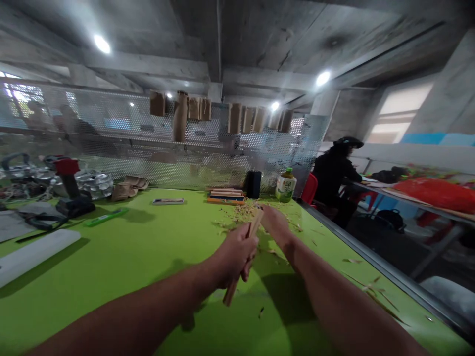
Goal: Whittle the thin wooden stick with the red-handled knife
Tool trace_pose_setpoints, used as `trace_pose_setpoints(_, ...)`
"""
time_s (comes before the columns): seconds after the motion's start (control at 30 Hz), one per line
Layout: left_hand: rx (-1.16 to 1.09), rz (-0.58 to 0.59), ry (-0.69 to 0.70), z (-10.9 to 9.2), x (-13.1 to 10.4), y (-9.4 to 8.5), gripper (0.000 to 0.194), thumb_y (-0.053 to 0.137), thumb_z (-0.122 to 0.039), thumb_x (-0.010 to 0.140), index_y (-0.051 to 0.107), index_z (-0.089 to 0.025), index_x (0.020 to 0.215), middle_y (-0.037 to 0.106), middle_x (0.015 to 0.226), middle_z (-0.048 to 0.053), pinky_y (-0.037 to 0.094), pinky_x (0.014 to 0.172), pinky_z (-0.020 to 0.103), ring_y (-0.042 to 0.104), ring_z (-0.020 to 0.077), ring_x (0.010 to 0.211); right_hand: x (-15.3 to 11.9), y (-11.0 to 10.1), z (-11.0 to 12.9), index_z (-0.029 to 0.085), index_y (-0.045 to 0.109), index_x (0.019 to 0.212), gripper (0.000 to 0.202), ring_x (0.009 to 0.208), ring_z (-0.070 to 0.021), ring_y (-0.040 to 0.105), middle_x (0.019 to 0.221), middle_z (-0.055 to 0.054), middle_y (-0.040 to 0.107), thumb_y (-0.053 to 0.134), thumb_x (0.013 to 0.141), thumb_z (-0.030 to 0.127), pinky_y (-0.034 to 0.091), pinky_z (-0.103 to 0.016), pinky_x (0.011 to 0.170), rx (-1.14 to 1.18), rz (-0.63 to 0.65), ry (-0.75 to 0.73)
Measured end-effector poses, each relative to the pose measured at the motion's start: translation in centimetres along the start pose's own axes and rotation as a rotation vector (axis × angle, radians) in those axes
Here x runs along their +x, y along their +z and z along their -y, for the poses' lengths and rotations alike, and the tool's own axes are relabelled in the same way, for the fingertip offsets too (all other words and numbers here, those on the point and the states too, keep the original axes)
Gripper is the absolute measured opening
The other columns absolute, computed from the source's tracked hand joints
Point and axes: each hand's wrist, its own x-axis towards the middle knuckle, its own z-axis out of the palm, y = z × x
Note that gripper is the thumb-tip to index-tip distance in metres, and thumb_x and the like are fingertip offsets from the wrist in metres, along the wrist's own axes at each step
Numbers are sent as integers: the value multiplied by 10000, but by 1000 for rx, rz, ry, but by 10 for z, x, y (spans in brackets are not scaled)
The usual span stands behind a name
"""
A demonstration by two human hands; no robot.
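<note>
My left hand (pixel 235 252) is wrapped round the middle of a flat, pale wooden strip (pixel 254 225), which slants up and away over the green table (pixel 148 272). The strip's lower end sticks out beneath my fingers. At its far end is my right hand (pixel 273 222), its fingers curled in close against the wood. Whatever those fingers hold is hidden behind the hand and the strip. Curled wood shavings (pixel 241 212) lie scattered around and beyond both hands.
A green-capped bottle (pixel 285 185), a black box (pixel 254 184) and stacked strips (pixel 225 195) stand at the back, before a perforated metal screen (pixel 156 148). Leftward lie a green cutter (pixel 107 216), a cordless drill (pixel 69 183) and a white bar (pixel 40 254). Another person (pixel 336 170) sits at right.
</note>
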Motion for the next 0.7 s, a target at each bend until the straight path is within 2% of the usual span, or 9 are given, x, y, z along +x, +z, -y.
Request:
trace_pose_setpoints(0.1, -30, -118, -33, 0, 2, -5, 200, 448, -238, 872, 481, -165, 1055, 405, 544, -94, 323, 326, 153, 307, 41, 344, 2, -2, -4, 184, 652, 1133, 368, 879, -224, 649, 1018, -138, 698, 366, 911, 246, 403, -272, 692, 27, -83, 10)
trace_pose_setpoints(0.17, -34, -165, -42, 0, 8, -17, 167, 445, -223, 868, 480, -163, 1020, 416, 557, -89, 327, 333, 152, 323, 41, 354, -6, -1, 8, 209, 651, 1135, 348, 883, -210, 643, 1007, -110, 706, 397, 904, 268, 395, -259, 702, 23, -124, -92)
trace_pose_setpoints(0.27, -70, -191, -20, 1, 16, -31, 152, 422, -210, 864, 466, -175, 1006, 414, 564, -92, 323, 330, 161, 321, 45, 349, -23, 3, 33, 229, 667, 1059, 303, 837, -185, 641, 944, -75, 713, 414, 898, 273, 376, -238, 671, -16, -84, -269)
trace_pose_setpoints(0.4, -98, -172, -9, 1, 21, -35, 142, 420, -215, 860, 458, -183, 993, 397, 544, -98, 311, 330, 160, 309, 48, 341, -36, 4, 49, 217, 664, 980, 303, 799, -175, 637, 887, -77, 708, 373, 917, 271, 367, -238, 660, -71, -65, -323)
trace_pose_setpoints(0.6, -75, -198, -22, -4, 18, -26, 192, 456, -233, 855, 468, -180, 1039, 389, 545, -104, 306, 335, 147, 293, 39, 339, -23, 7, 38, 216, 659, 996, 309, 849, -194, 637, 924, -91, 702, 365, 922, 274, 385, -252, 700, -57, -134, -331)
trace_pose_setpoints(0.7, -29, -96, -19, -4, 6, -12, 311, 465, -254, 864, 461, -176, 1166, 407, 552, -97, 324, 329, 159, 309, 47, 342, -4, 5, 14, 199, 652, 1075, 338, 859, -209, 644, 971, -119, 698, 358, 913, 232, 397, -265, 688, -15, -110, -143)
